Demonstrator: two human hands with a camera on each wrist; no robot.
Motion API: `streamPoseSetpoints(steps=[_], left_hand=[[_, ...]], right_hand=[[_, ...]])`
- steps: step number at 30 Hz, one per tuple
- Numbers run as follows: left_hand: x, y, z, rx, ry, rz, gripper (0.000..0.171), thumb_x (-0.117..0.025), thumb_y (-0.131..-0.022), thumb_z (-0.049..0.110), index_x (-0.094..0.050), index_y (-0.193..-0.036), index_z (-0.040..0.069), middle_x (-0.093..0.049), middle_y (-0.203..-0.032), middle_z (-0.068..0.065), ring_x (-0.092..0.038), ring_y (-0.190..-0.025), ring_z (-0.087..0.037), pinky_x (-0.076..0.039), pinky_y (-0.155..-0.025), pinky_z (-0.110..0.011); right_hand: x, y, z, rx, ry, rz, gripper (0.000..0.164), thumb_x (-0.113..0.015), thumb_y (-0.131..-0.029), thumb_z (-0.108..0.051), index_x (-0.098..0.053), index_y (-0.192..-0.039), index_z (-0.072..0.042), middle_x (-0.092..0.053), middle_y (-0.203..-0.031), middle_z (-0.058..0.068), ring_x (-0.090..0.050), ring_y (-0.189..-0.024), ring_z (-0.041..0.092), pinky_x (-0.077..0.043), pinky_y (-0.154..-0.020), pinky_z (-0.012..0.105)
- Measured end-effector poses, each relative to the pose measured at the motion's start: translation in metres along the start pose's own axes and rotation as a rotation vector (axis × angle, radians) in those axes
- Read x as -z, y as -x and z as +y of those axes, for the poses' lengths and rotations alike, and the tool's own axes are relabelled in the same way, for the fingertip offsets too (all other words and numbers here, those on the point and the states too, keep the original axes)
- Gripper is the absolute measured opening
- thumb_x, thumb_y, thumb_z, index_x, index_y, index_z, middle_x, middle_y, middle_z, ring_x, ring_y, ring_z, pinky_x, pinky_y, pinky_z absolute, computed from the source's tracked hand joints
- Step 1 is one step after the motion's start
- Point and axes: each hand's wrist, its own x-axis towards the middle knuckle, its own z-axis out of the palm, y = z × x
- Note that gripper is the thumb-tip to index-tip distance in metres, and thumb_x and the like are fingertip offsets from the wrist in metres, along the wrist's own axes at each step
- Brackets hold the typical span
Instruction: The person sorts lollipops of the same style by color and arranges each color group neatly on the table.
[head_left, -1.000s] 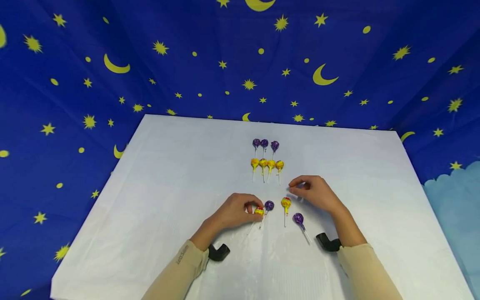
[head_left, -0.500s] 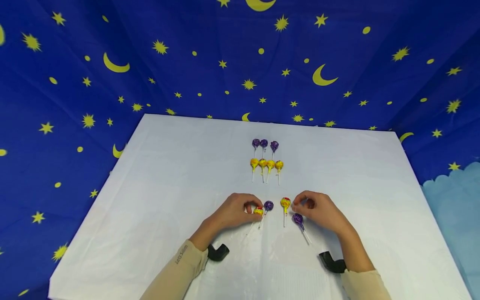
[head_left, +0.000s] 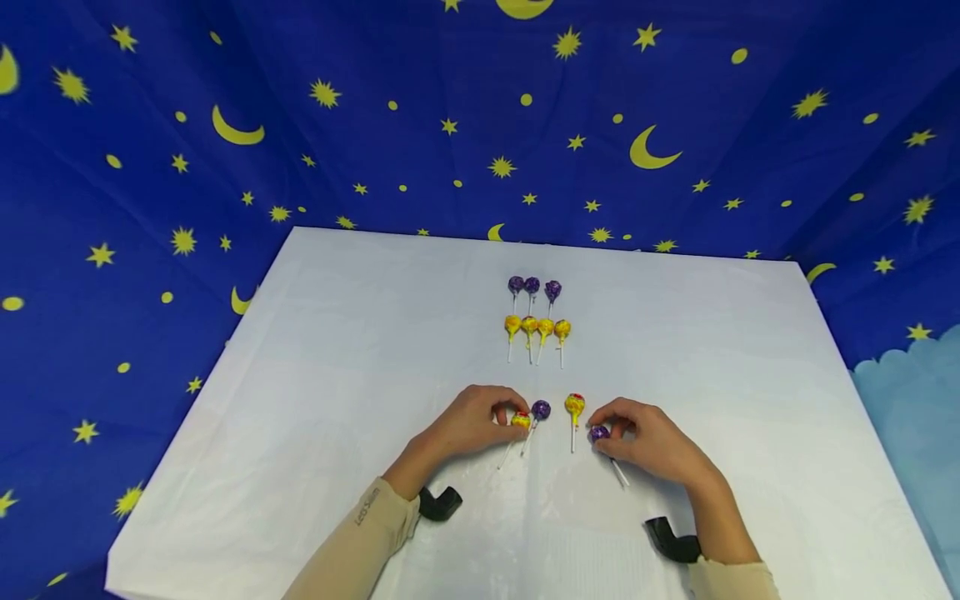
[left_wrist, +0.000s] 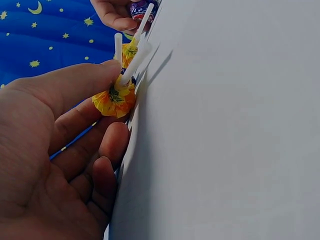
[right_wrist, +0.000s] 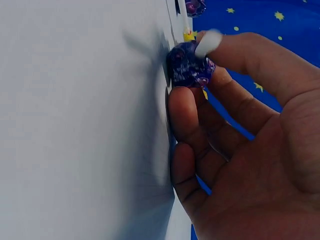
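Note:
Between thumb and fingers, my left hand (head_left: 474, 422) pinches the yellow lollipop (head_left: 520, 422) by its wrapped head, its white stick pointing toward me. Close beside it lies a purple lollipop (head_left: 541, 409), crossing near that stick. My right hand (head_left: 651, 440) holds another purple lollipop (head_left: 598, 434) by the head. In the right wrist view this purple wrapper (right_wrist: 187, 69) sits between thumb and fingers, low against the table. A second yellow lollipop (head_left: 575, 405) with a red top lies between the hands, untouched.
Farther back on the white table (head_left: 375, 317) are a row of several yellow lollipops (head_left: 529, 324) and, behind it, three purple lollipops (head_left: 532, 285). A blue star-and-moon cloth (head_left: 420, 150) hangs around the table. Black curved pieces (head_left: 441, 505) stick out at both wrists.
My right hand has come down toward me, past the middle yellow lollipop, and taken hold of the purple lollipop at the right. The left hand keeps its hold and place.

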Motion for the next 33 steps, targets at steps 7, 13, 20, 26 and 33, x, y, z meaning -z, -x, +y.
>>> streamPoseSetpoints(steps=[7, 13, 20, 26, 33], left_hand=[[0.0, 0.001, 0.001, -0.013, 0.019, 0.017, 0.024, -0.078, -0.082, 0.029, -0.071, -0.103, 0.02, -0.06, -0.079, 0.015, -0.052, -0.065, -0.005, -0.043, -0.061, -0.025], [0.001, 0.001, -0.001, -0.015, 0.054, 0.08, 0.022, -0.078, -0.082, 0.027, -0.07, -0.102, 0.021, -0.06, -0.077, 0.012, -0.053, -0.065, -0.006, -0.045, -0.06, -0.026], [0.004, -0.003, -0.002, 0.011, 0.077, 0.16, 0.02, -0.078, -0.082, 0.027, -0.07, -0.1, 0.022, -0.06, -0.077, 0.009, -0.052, -0.066, -0.009, -0.044, -0.061, -0.028], [0.012, -0.008, -0.004, 0.055, 0.088, 0.205, 0.019, -0.077, -0.083, 0.028, -0.071, -0.1, 0.023, -0.06, -0.076, 0.006, -0.052, -0.066, -0.011, -0.043, -0.062, -0.029], [0.029, -0.019, -0.004, 0.055, 0.065, 0.233, 0.02, -0.078, -0.082, 0.026, -0.072, -0.101, 0.021, -0.061, -0.074, 0.004, -0.055, -0.067, -0.012, -0.045, -0.064, -0.031]], right_hand=[[-0.001, 0.001, 0.001, -0.003, -0.011, 0.014, 0.024, -0.08, -0.08, -0.021, -0.069, -0.101, -0.018, -0.061, -0.08, -0.003, -0.055, -0.072, 0.015, -0.043, -0.065, 0.029], [-0.003, 0.002, 0.002, -0.011, -0.007, 0.035, 0.024, -0.08, -0.08, -0.022, -0.068, -0.1, -0.02, -0.06, -0.079, -0.003, -0.055, -0.071, 0.015, -0.041, -0.067, 0.03], [-0.004, 0.002, 0.002, -0.028, 0.011, 0.053, 0.024, -0.081, -0.078, -0.022, -0.068, -0.099, -0.023, -0.061, -0.078, -0.004, -0.055, -0.071, 0.015, -0.042, -0.068, 0.03], [-0.004, 0.002, 0.004, -0.009, 0.016, 0.053, 0.023, -0.081, -0.079, -0.024, -0.069, -0.099, -0.02, -0.059, -0.077, -0.004, -0.053, -0.07, 0.015, -0.04, -0.066, 0.03], [-0.005, 0.002, 0.004, -0.012, 0.018, 0.061, 0.023, -0.081, -0.079, -0.023, -0.068, -0.099, -0.023, -0.061, -0.077, -0.005, -0.055, -0.07, 0.014, -0.041, -0.066, 0.03]])
